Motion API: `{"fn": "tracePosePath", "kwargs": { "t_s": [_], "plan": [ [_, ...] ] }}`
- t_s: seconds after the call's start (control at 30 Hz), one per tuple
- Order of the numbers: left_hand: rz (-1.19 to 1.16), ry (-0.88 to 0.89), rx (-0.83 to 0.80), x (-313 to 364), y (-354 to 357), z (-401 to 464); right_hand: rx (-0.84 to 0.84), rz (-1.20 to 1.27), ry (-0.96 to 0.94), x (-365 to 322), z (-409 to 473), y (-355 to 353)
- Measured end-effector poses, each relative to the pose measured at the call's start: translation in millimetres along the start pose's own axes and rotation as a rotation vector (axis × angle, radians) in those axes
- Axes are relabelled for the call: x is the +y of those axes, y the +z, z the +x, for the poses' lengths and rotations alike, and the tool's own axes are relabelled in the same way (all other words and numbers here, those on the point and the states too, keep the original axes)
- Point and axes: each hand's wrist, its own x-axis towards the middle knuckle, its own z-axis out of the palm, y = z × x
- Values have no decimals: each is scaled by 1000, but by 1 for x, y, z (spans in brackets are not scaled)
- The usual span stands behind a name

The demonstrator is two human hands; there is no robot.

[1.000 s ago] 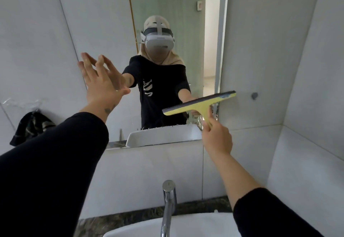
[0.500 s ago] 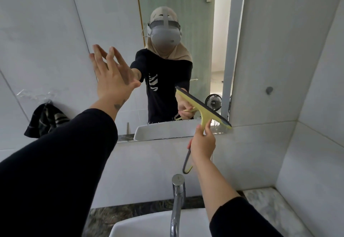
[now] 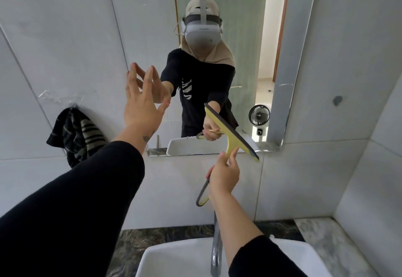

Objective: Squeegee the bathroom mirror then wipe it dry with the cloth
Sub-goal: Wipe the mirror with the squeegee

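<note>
The bathroom mirror (image 3: 245, 37) hangs on the tiled wall ahead and reflects a person in black. My right hand (image 3: 224, 174) grips the yellow handle of a squeegee (image 3: 231, 134). Its dark blade slants down to the right across the mirror's lower edge. My left hand (image 3: 142, 102) is raised with fingers spread, at or just before the mirror's left edge; contact cannot be told. A dark striped cloth (image 3: 76, 133) hangs from a clear hook on the wall, left of the mirror.
A white basin (image 3: 180, 259) with a chrome tap (image 3: 216, 248) lies directly below my arms, set in a dark marble counter (image 3: 326, 231). The right side wall stands close. A small fan shows only as a reflection.
The squeegee blade has swung from nearly level to steeply slanted and dropped to the mirror's lower edge. My left hand stays raised by the mirror's left edge. The view has tilted down.
</note>
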Motion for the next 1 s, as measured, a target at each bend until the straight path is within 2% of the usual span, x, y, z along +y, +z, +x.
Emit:
{"fn": "tracePosePath", "kwargs": {
  "t_s": [0.17, 0.47, 0.57, 0.7, 0.83, 1.0],
  "plan": [
    [57, -13, -69, 0, -5, -1, -30, -86, -33, 4, -18, 15],
    [67, -7, -102, 4, -7, -3, -150, -332, -209, 13, -55, 45],
    [67, -6, -104, 3, -7, -4, -252, -553, -371, 13, -64, 44],
    [63, -1, -120, 1, -7, -3, -315, -803, -470, 14, -63, 44],
    [63, 0, -143, -1, -8, -2, -456, -1152, -645, 2, -45, 26],
    [50, -11, -145, 1, -7, -4, -495, -1522, -880, -33, -17, 8]
  ]
}}
